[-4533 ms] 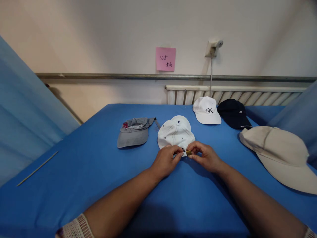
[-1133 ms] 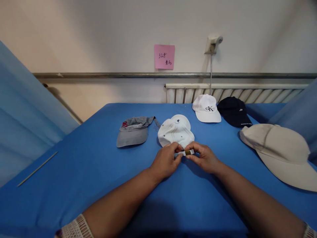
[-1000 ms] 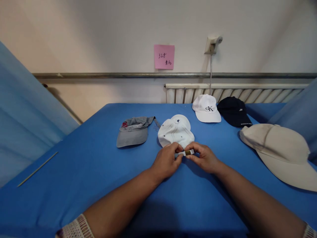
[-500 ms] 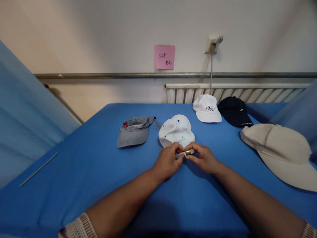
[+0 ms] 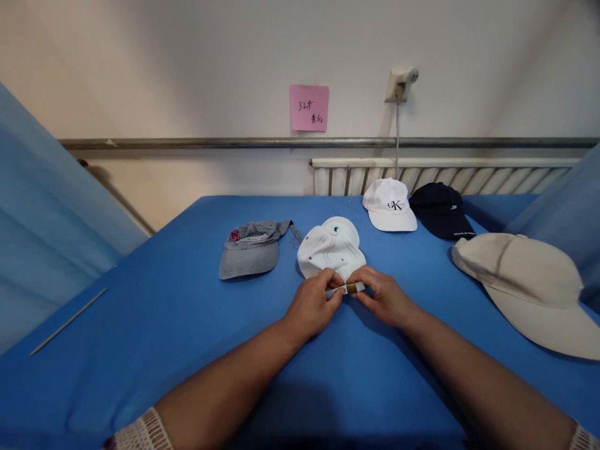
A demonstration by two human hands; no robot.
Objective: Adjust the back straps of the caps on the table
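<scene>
A pale, near-white baseball cap [image 5: 329,250] lies on the blue-covered table, its brim pointing away from me and a small dark emblem on it. At its near edge is the back strap [image 5: 355,287] with a brass-coloured buckle. My left hand [image 5: 316,303] pinches the strap's left part between thumb and fingers. Close beside it, my right hand [image 5: 382,295] grips the strap at the buckle. The fingers cover part of the strap, so how its end sits in the buckle is hard to see.
A grey cap [image 5: 248,250] with an unfastened strap lies left of the pale one. Farther back right stand a white cap [image 5: 390,206] and a black cap [image 5: 443,209]; a large beige cap [image 5: 529,281] is at right. A thin stick [image 5: 69,322] lies at far left.
My fingers have shifted slightly on the strap, which now lies straighter and more level between my hands. The whole view has moved a little; the other caps stay in place.
</scene>
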